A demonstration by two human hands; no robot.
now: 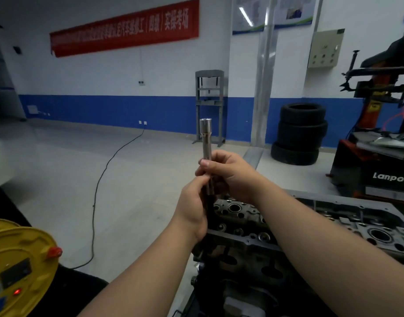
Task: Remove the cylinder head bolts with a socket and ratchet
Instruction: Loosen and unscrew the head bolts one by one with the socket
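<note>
Workshop floor, a blue-banded wall and stacked tyres (pixel 299 133) lie beyond you. You hold a long socket (pixel 205 138) upright at chest height, above the cylinder head (pixel 242 216), likely to check or fit it before use. Your left hand (pixel 193 202) grips its lower shaft; your right hand (pixel 228 172) clasps the middle. No ratchet shows.

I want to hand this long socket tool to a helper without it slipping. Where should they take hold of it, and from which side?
Probably the bare upper shaft of the socket tool, just under its wider top end. It stands nearly upright above the left hand and right hand, which cover the lower part. Come in from the side, fingers wrapping round the shaft.
</note>
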